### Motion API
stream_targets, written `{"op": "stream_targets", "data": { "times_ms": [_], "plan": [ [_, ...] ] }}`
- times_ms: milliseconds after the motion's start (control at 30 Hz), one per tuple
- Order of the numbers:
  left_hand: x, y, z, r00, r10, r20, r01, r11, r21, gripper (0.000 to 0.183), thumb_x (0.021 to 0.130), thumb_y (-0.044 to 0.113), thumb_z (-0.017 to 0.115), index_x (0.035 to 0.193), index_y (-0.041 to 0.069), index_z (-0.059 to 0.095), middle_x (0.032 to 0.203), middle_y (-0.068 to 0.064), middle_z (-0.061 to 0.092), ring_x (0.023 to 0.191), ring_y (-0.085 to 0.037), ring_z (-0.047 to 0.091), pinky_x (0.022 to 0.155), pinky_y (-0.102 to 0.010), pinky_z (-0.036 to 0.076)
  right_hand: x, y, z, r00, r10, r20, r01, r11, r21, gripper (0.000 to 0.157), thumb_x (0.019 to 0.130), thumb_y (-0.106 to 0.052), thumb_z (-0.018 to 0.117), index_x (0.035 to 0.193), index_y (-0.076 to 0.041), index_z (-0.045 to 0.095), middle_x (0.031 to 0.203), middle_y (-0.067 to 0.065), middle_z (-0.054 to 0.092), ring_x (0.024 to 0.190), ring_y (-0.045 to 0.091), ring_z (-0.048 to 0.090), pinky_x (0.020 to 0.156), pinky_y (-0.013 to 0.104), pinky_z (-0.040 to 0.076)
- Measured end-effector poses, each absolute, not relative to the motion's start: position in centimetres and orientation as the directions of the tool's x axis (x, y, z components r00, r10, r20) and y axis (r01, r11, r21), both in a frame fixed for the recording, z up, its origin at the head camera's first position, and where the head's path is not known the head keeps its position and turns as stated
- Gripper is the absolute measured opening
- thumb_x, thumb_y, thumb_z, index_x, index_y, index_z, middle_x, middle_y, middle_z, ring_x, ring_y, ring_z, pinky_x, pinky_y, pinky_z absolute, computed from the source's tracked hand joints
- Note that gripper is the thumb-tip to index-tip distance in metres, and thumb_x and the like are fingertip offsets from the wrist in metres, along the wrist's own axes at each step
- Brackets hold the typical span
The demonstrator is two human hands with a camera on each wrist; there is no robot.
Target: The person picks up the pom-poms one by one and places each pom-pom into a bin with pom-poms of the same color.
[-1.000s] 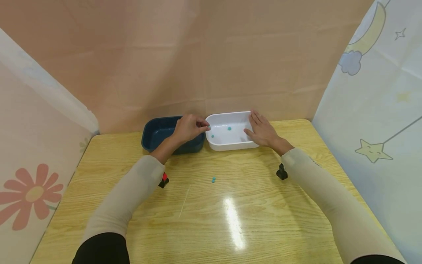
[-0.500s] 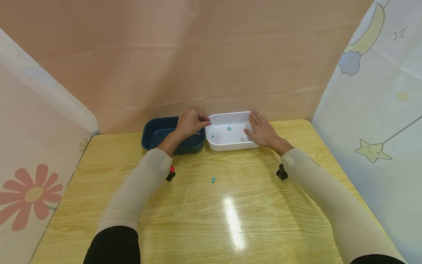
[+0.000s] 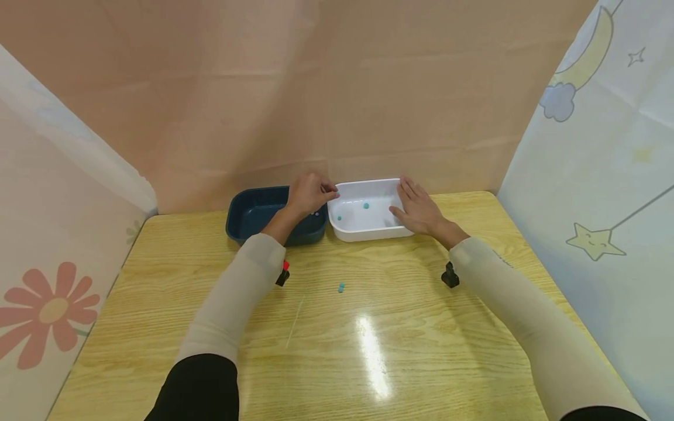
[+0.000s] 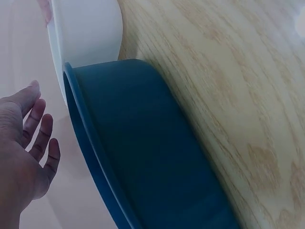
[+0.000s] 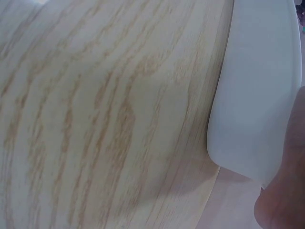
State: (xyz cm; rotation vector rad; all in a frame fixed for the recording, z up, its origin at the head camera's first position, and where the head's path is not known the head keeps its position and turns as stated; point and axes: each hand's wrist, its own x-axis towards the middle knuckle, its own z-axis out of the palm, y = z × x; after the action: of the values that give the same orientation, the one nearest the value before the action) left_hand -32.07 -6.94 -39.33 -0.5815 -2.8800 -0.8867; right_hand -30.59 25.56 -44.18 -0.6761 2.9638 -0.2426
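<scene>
In the head view my left hand (image 3: 308,194) hovers over the right end of a dark blue bin (image 3: 247,202), fingertips right at the white bin's left rim. Its thumb and forefinger pinch a tiny teal ball, now hidden by the fingertips. The left wrist view has this hand (image 4: 28,138) beside the blue bin's rim, lower fingers loosely bent. My right hand (image 3: 418,209) lies with straight fingers on the right end of the white bin (image 3: 368,235). Inside that bin are two teal balls, one near the middle (image 3: 366,206), the other at left (image 3: 339,218).
Two small teal balls (image 3: 341,287) lie together on the wooden table (image 3: 316,351) in front of the bins. Small pale balls (image 3: 316,213) show in the blue bin below my left hand. A tan backdrop (image 3: 326,105) stands right behind both bins.
My left hand has shifted slightly right and away from me, its fingertips moving along the white bin's left rim. The teal ball between them has gone out of sight. My right hand stays put.
</scene>
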Motion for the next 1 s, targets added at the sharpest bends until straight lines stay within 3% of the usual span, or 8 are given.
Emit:
{"op": "stream_targets", "data": {
  "times_ms": [300,633,1000],
  "plan": [
    [-32.36,-6.49,-39.61,-0.934,0.316,0.165,0.355,0.784,0.510,0.020,0.097,0.029,0.081,0.109,0.014,0.086,0.104,-0.003,0.080,0.091,-0.019,0.071,0.079,-0.037,0.056,-30.30,25.59,-44.10,-0.898,-0.439,-0.044,-0.425,0.887,-0.183,0.078,0.115,-0.043,0.029,0.164,0.013,0.004,0.174,0.027,-0.007,0.163,0.040,-0.008,0.132,0.051,-0.004],
    [-32.55,-6.35,-40.07,-0.947,0.294,0.132,0.320,0.804,0.501,0.021,0.097,0.030,0.081,0.110,0.014,0.085,0.103,-0.002,0.080,0.088,-0.018,0.070,0.075,-0.035,0.054,-30.14,25.37,-43.86,-0.900,-0.433,-0.043,-0.419,0.888,-0.189,0.077,0.115,-0.043,0.029,0.164,0.012,0.005,0.175,0.026,-0.007,0.163,0.039,-0.007,0.132,0.052,-0.003],
    [-31.87,-6.65,-39.87,-0.951,0.284,0.119,0.303,0.793,0.529,0.026,0.098,0.032,0.079,0.118,0.016,0.083,0.106,-0.001,0.078,0.062,-0.015,0.069,0.067,-0.034,0.055,-30.23,25.56,-43.97,-0.896,-0.442,-0.037,-0.428,0.884,-0.188,0.078,0.115,-0.043,0.029,0.164,0.013,0.005,0.174,0.027,-0.006,0.163,0.041,-0.006,0.132,0.051,-0.003]
  ]
}}
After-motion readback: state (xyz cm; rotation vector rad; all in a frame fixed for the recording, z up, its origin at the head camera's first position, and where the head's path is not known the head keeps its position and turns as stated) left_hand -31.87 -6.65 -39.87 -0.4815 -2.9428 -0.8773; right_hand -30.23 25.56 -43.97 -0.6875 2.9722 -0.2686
